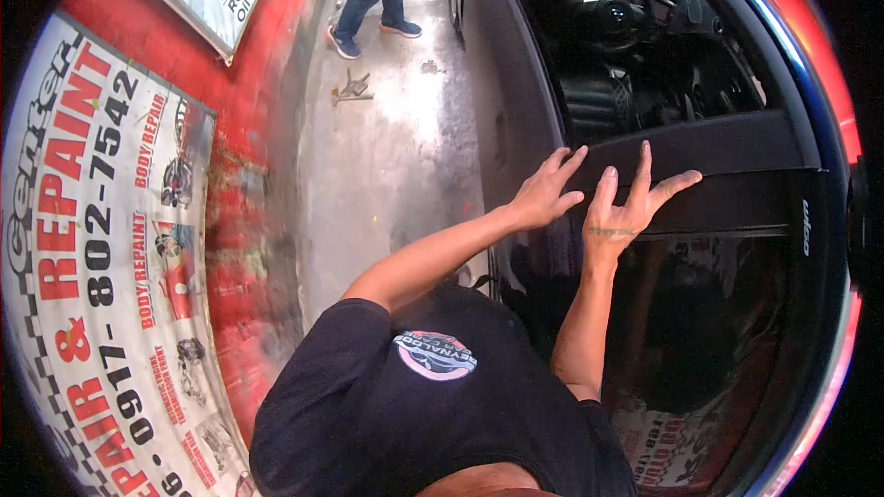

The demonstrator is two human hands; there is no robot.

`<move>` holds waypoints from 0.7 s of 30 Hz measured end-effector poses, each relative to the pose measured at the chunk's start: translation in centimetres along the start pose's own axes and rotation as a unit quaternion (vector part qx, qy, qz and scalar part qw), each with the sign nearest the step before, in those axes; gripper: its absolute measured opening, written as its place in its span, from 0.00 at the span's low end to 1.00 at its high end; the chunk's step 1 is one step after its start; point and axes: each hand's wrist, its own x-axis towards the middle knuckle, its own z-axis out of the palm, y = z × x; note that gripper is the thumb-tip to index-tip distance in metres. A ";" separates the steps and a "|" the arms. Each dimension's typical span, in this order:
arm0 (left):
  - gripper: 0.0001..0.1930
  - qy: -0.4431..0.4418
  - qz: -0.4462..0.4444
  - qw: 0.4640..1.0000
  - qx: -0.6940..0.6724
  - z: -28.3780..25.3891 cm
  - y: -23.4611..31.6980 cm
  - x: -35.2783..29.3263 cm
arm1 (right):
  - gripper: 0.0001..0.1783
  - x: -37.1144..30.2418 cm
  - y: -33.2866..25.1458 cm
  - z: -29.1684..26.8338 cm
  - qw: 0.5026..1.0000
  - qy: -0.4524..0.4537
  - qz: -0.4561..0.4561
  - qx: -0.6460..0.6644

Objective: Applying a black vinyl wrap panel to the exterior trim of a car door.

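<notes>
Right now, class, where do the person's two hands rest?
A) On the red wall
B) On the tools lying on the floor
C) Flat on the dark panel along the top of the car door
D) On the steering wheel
C: the left hand and right hand lie open, fingers spread, on the dark door panel.

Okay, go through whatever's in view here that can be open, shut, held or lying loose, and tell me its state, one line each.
Left hand: open, fingers spread, flat on the dark car window glass.
Right hand: open, fingers spread, pressed on the same glass.
Dark car window glass: partly lowered, cabin visible above its edge.
Metal tools on the wet concrete floor: lying loose, untouched.
</notes>
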 end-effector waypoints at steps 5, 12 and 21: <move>0.42 -0.010 -0.022 1.000 -0.016 0.1 -1.1 -1.3 | 0.29 0.0 0.2 0.3 1.000 0.015 -0.004 -0.013; 0.41 -0.038 -0.110 0.993 -0.006 1.0 -2.9 -5.1 | 0.29 -0.1 0.4 0.5 0.999 0.017 -0.009 -0.050; 0.40 -0.093 -0.085 0.991 -0.048 -0.7 -5.2 -4.7 | 0.29 0.1 0.4 1.3 0.995 0.036 0.009 -0.095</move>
